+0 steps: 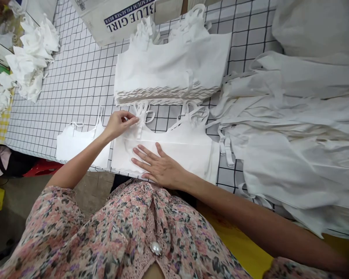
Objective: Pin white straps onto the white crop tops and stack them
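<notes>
A white strappy crop top (pixel 180 155) lies flat in front of me on top of other layers, its thin straps bunched at the upper corners. My right hand (pixel 158 166) rests palm down on its lower part, fingers spread. At the top's upper left, my left hand (pixel 122 123) pinches a shoulder strap (pixel 142 116) between thumb and fingers. Beside it on the left lies another white top (pixel 81 143), partly behind my left forearm. Just beyond, a neat stack of white tops (pixel 171 66) shows wavy layered hems toward me.
A loose heap of white tops (pixel 296 155) covers the table's right side. Crumpled white garments (pixel 31 58) lie at the far left. A printed carton (pixel 125 19) stands at the back. The checked tabletop (pixel 75 69) has its front edge close to my body.
</notes>
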A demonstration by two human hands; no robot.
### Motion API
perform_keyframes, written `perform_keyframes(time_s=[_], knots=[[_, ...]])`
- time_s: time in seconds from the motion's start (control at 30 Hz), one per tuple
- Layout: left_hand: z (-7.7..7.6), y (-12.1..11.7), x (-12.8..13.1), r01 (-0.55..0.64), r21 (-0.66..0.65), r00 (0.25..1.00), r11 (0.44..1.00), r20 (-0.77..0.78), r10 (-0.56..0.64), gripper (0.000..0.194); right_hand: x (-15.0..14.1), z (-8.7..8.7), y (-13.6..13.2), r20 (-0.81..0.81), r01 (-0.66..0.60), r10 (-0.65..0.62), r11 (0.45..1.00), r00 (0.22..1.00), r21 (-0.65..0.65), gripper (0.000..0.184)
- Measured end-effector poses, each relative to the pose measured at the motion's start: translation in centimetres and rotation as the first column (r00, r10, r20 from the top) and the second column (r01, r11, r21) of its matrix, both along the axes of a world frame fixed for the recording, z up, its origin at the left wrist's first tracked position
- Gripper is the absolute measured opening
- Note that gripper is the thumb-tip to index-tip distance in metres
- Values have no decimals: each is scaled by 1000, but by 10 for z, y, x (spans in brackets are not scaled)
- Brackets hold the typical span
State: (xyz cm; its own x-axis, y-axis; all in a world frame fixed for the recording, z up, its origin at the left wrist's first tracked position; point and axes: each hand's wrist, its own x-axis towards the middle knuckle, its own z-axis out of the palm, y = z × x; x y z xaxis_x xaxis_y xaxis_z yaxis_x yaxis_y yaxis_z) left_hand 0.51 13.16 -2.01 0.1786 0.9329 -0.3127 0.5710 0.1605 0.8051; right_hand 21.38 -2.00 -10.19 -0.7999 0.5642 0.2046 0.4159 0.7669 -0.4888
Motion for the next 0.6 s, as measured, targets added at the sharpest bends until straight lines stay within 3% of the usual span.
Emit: perform_keyframes(time_s=[0.1, 0.2, 0.33, 0.4, 0.6], knots=[[-14, 1, 15, 68, 133, 982, 989, -183, -43, 30, 1, 1, 0, 11, -5, 5, 1000, 1000, 1, 65], [-19, 6, 27, 23, 72, 991, 997, -131, -13, 33, 0, 3, 1, 19, -5, 5, 1000, 1000, 15, 65], [-8, 14, 25, -54, -160, 985, 986, 151, 79, 38, -1, 4, 1, 27, 2, -3, 999, 1000, 34, 64], [1, 19, 19, -62, -168, 971, 984, 218, 99, 42, -2, 4, 1, 15, 6, -7, 999, 1000, 35, 64], [18, 27, 2, -116, -104, 984, 988, 121, 128, 49, -3, 0, 0, 6, 5, -6, 996, 1000, 87, 64]])
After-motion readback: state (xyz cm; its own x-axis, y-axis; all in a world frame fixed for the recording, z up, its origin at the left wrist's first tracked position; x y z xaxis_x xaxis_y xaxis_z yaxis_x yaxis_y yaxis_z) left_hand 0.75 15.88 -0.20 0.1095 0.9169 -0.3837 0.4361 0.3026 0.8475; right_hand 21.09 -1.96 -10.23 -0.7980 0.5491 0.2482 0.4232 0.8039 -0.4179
